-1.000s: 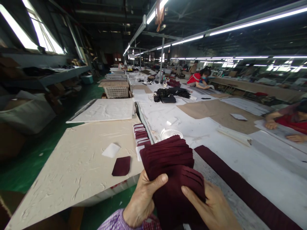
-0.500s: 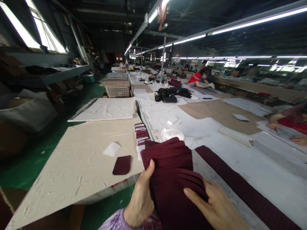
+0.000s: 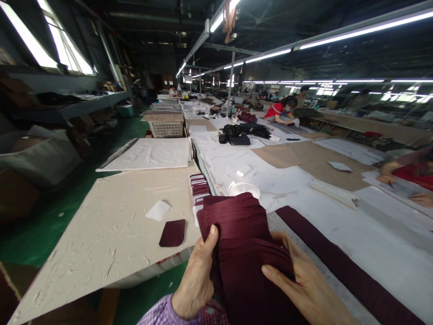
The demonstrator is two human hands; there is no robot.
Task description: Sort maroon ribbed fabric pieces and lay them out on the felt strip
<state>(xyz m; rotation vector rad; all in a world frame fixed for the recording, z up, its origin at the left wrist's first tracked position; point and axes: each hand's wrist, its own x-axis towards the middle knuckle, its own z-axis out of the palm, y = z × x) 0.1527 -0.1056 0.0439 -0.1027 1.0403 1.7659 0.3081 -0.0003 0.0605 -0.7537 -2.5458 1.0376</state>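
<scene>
Between my two hands is a thick stack of maroon fabric pieces (image 3: 240,225), its layers fanned in steps across the top. My left hand (image 3: 198,273) grips the stack's left edge, thumb on the upper face and fingers hidden behind. On the right side my right hand (image 3: 304,280) is closed round the layers, its thumb lying on top. A long maroon fabric strip (image 3: 338,257) lies on the white table to the right. On the beige board at left rest a small maroon fabric piece (image 3: 172,233) and a white piece (image 3: 158,210).
Striped maroon and white piles (image 3: 199,187) line the edge of the beige board (image 3: 118,216). A small white fan (image 3: 243,187) stands just beyond the stack. Black bundles (image 3: 237,134) lie farther back on the white table (image 3: 287,194). A co-worker's hands (image 3: 387,178) are at far right.
The fabric stack has shifted slightly in my hands, and its upper layers are fanned a little differently. My right hand's fingers now show more behind the edge.
</scene>
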